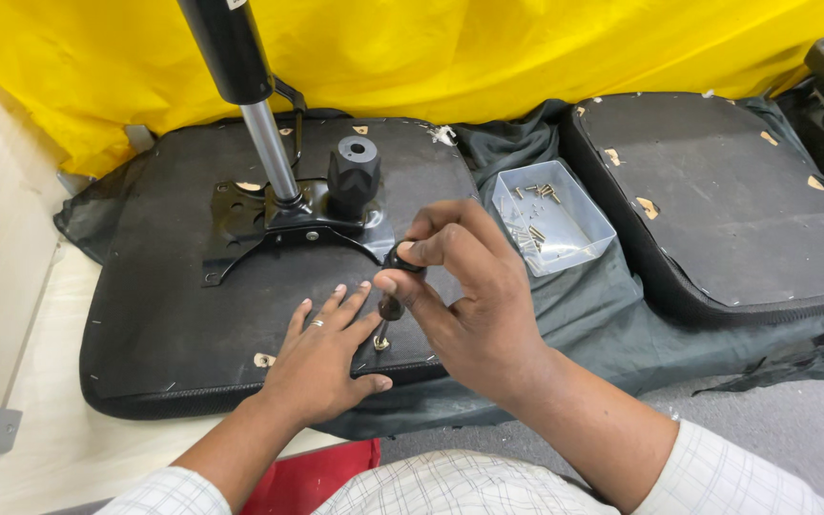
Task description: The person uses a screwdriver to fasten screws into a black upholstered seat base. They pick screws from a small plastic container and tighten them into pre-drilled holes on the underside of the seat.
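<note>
Small white label [236, 4] atop black cylinder [226, 48], top edge; nothing else.

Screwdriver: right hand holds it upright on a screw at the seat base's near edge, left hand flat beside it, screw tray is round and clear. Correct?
Not quite. The clear screw tray is rectangular, not round, as the head view shows. The rest holds: the right hand holds the screwdriver upright on a screw at the seat base near edge, left hand flat beside it.

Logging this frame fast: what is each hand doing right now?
Left hand: open, palm flat on the black seat base.
Right hand: closed on a small black-handled screwdriver, tip on a screw.
</note>
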